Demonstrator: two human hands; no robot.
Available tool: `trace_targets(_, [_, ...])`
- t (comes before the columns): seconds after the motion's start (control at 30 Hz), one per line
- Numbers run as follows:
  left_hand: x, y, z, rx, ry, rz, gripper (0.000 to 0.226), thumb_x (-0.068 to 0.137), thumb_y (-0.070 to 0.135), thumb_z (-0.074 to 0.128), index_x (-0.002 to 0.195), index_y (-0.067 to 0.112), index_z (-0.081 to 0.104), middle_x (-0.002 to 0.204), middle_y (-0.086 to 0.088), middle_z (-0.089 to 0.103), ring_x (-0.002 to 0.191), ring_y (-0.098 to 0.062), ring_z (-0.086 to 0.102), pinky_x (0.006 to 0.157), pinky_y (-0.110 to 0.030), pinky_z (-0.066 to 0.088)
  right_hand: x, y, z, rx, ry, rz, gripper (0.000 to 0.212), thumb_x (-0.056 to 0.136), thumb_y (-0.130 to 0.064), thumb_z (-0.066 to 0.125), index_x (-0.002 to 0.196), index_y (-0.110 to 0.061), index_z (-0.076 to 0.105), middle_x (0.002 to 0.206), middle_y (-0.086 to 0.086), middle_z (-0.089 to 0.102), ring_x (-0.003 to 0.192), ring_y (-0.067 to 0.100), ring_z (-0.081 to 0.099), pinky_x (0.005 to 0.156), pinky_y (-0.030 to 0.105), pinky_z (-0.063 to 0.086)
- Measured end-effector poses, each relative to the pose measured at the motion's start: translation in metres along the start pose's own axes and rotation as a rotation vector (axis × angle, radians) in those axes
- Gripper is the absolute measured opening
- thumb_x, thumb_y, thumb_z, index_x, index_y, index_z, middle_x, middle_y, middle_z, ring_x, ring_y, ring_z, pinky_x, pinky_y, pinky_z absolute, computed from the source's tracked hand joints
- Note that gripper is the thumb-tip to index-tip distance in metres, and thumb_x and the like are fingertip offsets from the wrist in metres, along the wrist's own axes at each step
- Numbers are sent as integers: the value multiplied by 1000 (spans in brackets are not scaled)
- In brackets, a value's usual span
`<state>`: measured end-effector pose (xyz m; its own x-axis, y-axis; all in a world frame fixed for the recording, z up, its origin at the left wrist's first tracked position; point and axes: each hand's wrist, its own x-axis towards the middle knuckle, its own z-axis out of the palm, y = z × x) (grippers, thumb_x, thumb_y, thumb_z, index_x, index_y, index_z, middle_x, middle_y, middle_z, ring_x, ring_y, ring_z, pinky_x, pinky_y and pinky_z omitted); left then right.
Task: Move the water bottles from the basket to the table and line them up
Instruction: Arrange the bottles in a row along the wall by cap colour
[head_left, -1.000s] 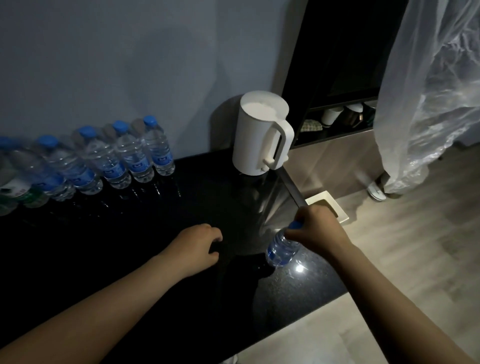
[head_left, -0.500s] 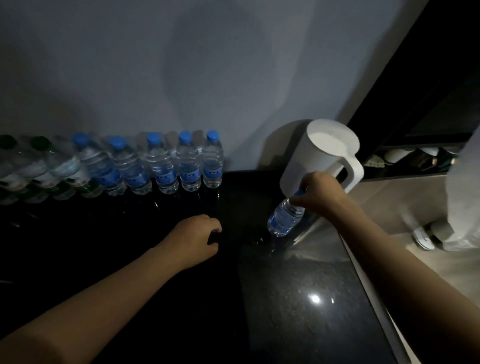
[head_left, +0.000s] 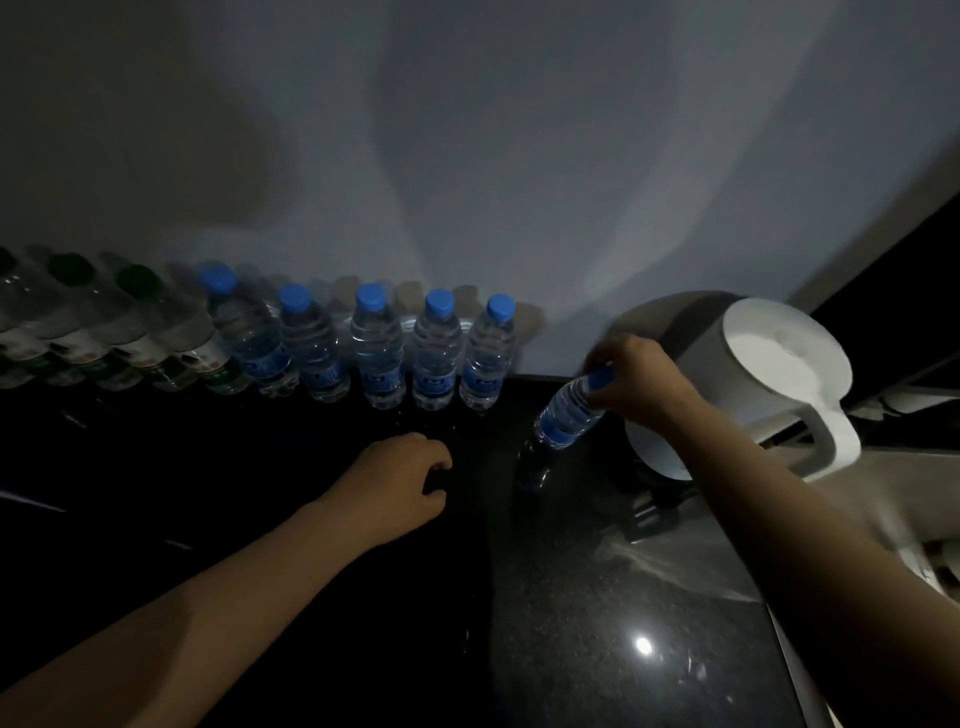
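Note:
My right hand (head_left: 636, 384) grips a small blue-capped water bottle (head_left: 566, 415) by its neck and cap. The bottle is tilted, its base toward the black table (head_left: 597, 597), just right of a row of water bottles (head_left: 379, 348) standing along the wall. The row's right part has several blue-capped bottles; the rightmost (head_left: 487, 353) stands a short way left of the held one. Green-capped bottles (head_left: 130, 327) continue the row to the left. My left hand (head_left: 400, 483) rests on the table with fingers curled, holding nothing. No basket is in view.
A white kettle (head_left: 748, 384) with a handle stands at the table's back right, directly behind my right hand. The grey wall rises behind the row. The table's right edge runs down the lower right, with a dark shelf unit beyond it.
My right hand has carried the bottle from the table's right edge up and back toward the row's right end. The view has swung left and up. My left hand has stayed put.

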<state>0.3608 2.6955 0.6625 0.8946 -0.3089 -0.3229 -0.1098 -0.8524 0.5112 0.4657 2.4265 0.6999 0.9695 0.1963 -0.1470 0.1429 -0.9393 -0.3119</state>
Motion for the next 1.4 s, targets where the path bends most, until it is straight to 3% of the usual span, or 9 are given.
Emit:
trace_targets(0.1, [10, -4, -3, -23, 24, 0, 35, 85, 31, 65, 118, 27, 59, 112, 6, 56, 99, -8, 54, 87, -25, 48, 12, 1, 4, 4, -4, -29, 27, 80, -10, 72, 106, -12, 64, 112, 5, 59, 95, 14, 56, 80, 21, 47])
trace_targets(0.67, [39, -22, -4, -71, 54, -12, 33, 87, 29, 64, 119, 26, 58, 115, 5, 55, 102, -8, 52, 85, -20, 44, 56, 0, 18, 36, 15, -197, 16, 78, -5, 71, 92, -11, 70, 101, 7, 63, 91, 22, 60, 81, 32, 53])
trace_targets(0.73, [40, -23, -4, -73, 53, -11, 34, 87, 29, 63, 120, 25, 58, 115, 5, 55, 102, -9, 53, 87, -22, 46, 59, -1, 22, 34, 11, -216, 16, 79, -4, 70, 94, -10, 69, 103, 8, 63, 93, 23, 61, 84, 34, 53])
trace_targets(0.9, [45, -26, -4, -77, 55, -14, 33, 87, 29, 63, 119, 25, 58, 115, 5, 55, 102, -10, 53, 87, -23, 47, 61, -1, 30, 75, 1, -208, 24, 82, 0, 66, 101, -14, 66, 113, 6, 59, 102, 20, 57, 87, 25, 48])
trace_targets(1.07, [48, -27, -2, -70, 47, -17, 33, 86, 30, 64, 119, 25, 58, 113, 4, 55, 101, -10, 53, 88, -25, 48, 64, -2, 30, 81, 16, -197, 34, 83, 2, 64, 113, -12, 63, 121, 8, 58, 110, 22, 56, 95, 29, 46])
trace_targets(1.4, [50, -30, 0, -70, 47, -7, 33, 87, 30, 63, 119, 25, 58, 113, 4, 55, 101, -10, 54, 88, -25, 48, 67, 1, 28, 88, 51, -216, 28, 82, -1, 66, 108, -11, 65, 115, 8, 59, 105, 22, 57, 92, 35, 50])
